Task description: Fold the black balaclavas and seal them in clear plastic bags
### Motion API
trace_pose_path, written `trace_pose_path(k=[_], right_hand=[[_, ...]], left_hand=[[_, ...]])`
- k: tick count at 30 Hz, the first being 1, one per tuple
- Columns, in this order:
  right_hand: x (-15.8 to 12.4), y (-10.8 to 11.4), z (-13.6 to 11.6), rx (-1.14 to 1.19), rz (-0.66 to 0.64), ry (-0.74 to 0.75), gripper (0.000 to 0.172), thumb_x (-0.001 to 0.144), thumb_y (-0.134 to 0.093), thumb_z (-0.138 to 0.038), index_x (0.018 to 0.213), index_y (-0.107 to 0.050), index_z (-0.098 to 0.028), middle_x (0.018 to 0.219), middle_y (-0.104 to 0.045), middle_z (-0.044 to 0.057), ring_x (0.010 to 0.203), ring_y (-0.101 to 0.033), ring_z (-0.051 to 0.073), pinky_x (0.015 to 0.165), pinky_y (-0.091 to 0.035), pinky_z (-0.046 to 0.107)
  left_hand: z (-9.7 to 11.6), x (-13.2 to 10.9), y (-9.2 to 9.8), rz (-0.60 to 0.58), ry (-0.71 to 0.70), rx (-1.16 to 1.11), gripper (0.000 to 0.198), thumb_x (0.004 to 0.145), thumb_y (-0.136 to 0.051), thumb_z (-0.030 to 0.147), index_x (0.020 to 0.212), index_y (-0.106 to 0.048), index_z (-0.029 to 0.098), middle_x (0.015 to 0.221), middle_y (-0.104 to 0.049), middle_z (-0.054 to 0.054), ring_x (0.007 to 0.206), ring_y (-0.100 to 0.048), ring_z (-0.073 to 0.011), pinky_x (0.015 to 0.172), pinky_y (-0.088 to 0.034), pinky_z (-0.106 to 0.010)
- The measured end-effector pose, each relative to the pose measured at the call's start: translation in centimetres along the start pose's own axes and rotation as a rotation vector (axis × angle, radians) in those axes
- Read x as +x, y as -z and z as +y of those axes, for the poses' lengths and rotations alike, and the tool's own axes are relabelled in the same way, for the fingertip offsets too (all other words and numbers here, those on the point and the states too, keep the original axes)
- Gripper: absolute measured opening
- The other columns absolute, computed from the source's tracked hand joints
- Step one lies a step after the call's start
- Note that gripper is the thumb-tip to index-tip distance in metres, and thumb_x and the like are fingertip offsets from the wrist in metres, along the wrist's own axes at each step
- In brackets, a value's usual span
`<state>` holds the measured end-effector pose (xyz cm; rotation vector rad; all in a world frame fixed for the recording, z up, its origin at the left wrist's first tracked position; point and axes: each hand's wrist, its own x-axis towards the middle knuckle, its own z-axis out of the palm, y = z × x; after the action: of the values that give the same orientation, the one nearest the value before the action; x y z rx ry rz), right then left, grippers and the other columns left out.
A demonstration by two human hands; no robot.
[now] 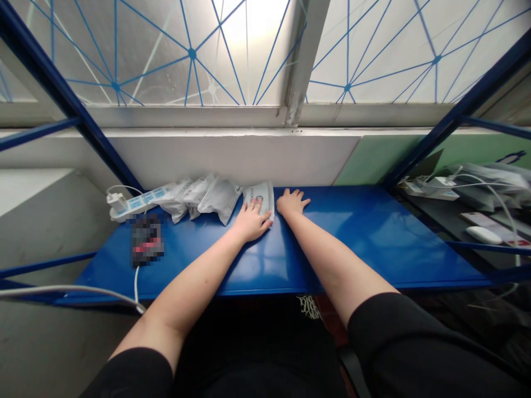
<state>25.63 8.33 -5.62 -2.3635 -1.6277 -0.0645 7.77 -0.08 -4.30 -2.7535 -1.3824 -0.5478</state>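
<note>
1. The flat, pale grey plastic pouch with dark print (266,192) lies on the blue, glossy table (352,232), near its far edge, in front of the person. Its long axis seems to go away from the body, but the near end is partly covered.

2. The left hand (252,222) is the nearer one: it rests on this pouch, with fingers spread and pointing to the far end. They press or only lie there (I cannot tell which), but they are not curled around it.

3. The right hand (291,202) lies on the bare table, just beside the right edge of the pouch, fingers spread and holding nothing. So the pouch is to the left of these fingers.

4. To the left of the pouch stands a row of puffed, grey plastic pouches (220,200). They look filled; what is inside, I cannot see.

5. Further left is a long, white power strip with blue labels (143,203), with a white plug (118,202) at its end.
</note>
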Motion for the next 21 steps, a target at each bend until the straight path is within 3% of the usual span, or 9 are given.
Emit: trace_pose_path(k=[3, 6, 9, 11, 15, 18, 21], right_hand=[[0.0, 0.1, -0.1, -0.004, -0.011, -0.01, 0.05, 0.094, -0.031, -0.022, 0.136, -0.057, -0.013, 0.15, -0.042, 0.027, 0.141, -0.032, 0.042, 0.106, -0.019, 0.073], [-0.1, 0.4, -0.2, 0.018, -0.032, -0.01, 0.051, 0.094, -0.031, -0.021, 0.137, -0.056, -0.012, 0.151, -0.04, 0.027, 0.142, -0.03, 0.042, 0.106, -0.017, 0.073], [-0.4, 0.5, 0.0, 0.05, -0.017, 0.004, 0.051, 0.094, -0.03, -0.021, 0.136, -0.056, -0.01, 0.151, -0.039, 0.028, 0.143, -0.029, 0.042, 0.107, -0.015, 0.073], [-0.6, 0.6, 0.2, 0.067, 0.01, 0.011, 0.05, 0.094, -0.032, -0.023, 0.134, -0.057, -0.008, 0.151, -0.039, 0.028, 0.143, -0.029, 0.042, 0.108, -0.015, 0.072], [-0.7, 0.7, 0.9, 0.165, 0.034, 0.056, 0.045, 0.091, -0.042, -0.027, 0.129, -0.059, -0.01, 0.142, -0.051, 0.025, 0.137, -0.038, 0.04, 0.11, -0.02, 0.069], [-0.5, 0.9, 1.1, 0.305, -0.01, 0.222, 0.043, 0.09, -0.048, -0.032, 0.129, -0.058, -0.015, 0.13, -0.061, 0.018, 0.126, -0.049, 0.034, 0.111, -0.03, 0.057], [-0.5, 1.1, 0.7, 0.402, 0.008, 0.424, 0.033, 0.09, -0.049, -0.029, 0.118, -0.062, -0.018, 0.125, -0.063, 0.014, 0.121, -0.052, 0.029, 0.105, -0.04, 0.042]], left_hand=[[-0.3, -0.2, 0.1, 0.125, -0.032, -0.026, 0.036, 0.101, -0.041, 0.034, 0.107, -0.074, 0.02, 0.135, -0.062, -0.013, 0.14, -0.045, -0.0279, 0.117, -0.033, -0.048], [-0.4, -0.2, 0.2, 0.163, 0.061, -0.036, 0.03, 0.096, -0.048, 0.033, 0.11, -0.068, 0.015, 0.139, -0.058, -0.016, 0.137, -0.048, -0.0267, 0.114, -0.038, -0.042], [-0.1, 0.1, 0.0, 0.117, 0.184, -0.004, 0.046, 0.094, -0.049, 0.035, 0.132, -0.055, 0.011, 0.151, -0.046, -0.019, 0.144, -0.039, -0.0284, 0.118, -0.032, -0.045], [0.1, 0.3, -0.3, 0.059, 0.228, 0.005, 0.059, 0.095, -0.044, 0.033, 0.149, -0.039, 0.012, 0.159, -0.036, -0.017, 0.15, -0.029, -0.0281, 0.121, -0.024, -0.049], [-0.2, 0.7, -0.6, -0.12, 0.277, 0.002, 0.072, 0.097, -0.036, 0.043, 0.16, -0.016, 0.015, 0.168, -0.012, -0.013, 0.156, -0.008, -0.0288, 0.123, -0.013, -0.057], [-0.6, 0.9, -0.8, -0.165, 0.294, 0.01, 0.079, 0.096, -0.033, 0.056, 0.161, -0.011, 0.016, 0.168, -0.003, -0.013, 0.156, 0.001, -0.0309, 0.122, -0.009, -0.059], [-0.8, 0.9, -1.0, -0.138, 0.294, 0.024, 0.081, 0.096, -0.032, 0.058, 0.161, -0.013, 0.014, 0.168, -0.005, -0.014, 0.155, 0.004, -0.0338, 0.123, -0.009, -0.058]])
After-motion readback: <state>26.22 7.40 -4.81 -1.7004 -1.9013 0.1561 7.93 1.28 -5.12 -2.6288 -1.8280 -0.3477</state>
